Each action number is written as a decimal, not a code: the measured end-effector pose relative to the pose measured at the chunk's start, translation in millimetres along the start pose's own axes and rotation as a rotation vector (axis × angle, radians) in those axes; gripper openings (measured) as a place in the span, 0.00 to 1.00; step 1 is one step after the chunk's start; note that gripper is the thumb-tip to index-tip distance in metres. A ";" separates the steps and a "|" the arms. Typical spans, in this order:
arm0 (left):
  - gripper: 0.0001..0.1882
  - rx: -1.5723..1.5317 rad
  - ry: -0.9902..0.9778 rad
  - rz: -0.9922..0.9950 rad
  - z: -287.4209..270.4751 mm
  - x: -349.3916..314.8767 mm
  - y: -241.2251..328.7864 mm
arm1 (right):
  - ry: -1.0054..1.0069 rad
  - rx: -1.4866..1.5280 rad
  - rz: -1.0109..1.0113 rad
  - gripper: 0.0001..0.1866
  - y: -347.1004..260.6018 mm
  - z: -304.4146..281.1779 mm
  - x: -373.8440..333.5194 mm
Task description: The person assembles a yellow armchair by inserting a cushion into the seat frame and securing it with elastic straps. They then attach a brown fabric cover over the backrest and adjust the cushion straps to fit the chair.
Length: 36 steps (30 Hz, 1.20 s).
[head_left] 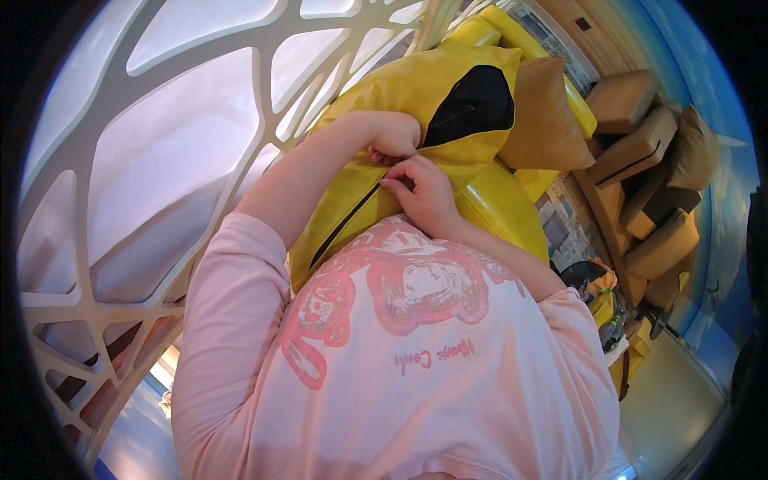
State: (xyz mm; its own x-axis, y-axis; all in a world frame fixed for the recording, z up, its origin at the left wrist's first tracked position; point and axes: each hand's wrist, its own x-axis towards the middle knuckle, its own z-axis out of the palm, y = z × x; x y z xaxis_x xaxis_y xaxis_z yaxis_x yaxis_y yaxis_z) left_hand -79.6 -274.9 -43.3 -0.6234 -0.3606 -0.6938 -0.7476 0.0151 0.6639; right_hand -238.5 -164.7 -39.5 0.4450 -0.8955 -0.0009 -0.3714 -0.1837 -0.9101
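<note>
In front of me lies a shiny yellow cushion cover with a dark zipper running along its near left part. My left hand is closed in a fist at the cover, its fingers curled under and what they grip mostly hidden. Just below it, my right hand pinches at the upper end of the visible zipper line, thumb and forefinger together. Whether a zipper pull is between them is too small to make out. Beyond my hands, a black patch shows in the yellow material.
A white lattice partition rises close on my left. At the far right of the yellow cover leans a tan cushion. Brown seat cushions are piled on the right, with a heap of mixed items nearer me.
</note>
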 end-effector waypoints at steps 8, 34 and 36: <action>0.28 -0.006 0.725 0.068 31.1 -19.8 -2.5 | 0.265 -0.375 -0.037 0.06 27.0 -36.1 24.6; 0.19 0.025 1.394 -0.172 0.9 -44.4 28.5 | -0.229 -0.945 -0.837 0.17 -26.4 -123.2 104.5; 0.15 -0.011 1.541 -0.029 14.2 -38.0 9.9 | -0.186 -0.982 -0.852 0.17 -26.6 -113.9 94.8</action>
State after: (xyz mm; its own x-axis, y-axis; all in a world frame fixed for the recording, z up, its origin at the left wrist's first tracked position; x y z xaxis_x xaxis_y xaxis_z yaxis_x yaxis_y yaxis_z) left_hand -66.6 -247.8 -14.3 0.2298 -0.9428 0.2414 -0.7486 -0.0128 0.6629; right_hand -279.3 -290.9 31.8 0.9085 -0.2984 0.2924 -0.3192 -0.9474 0.0251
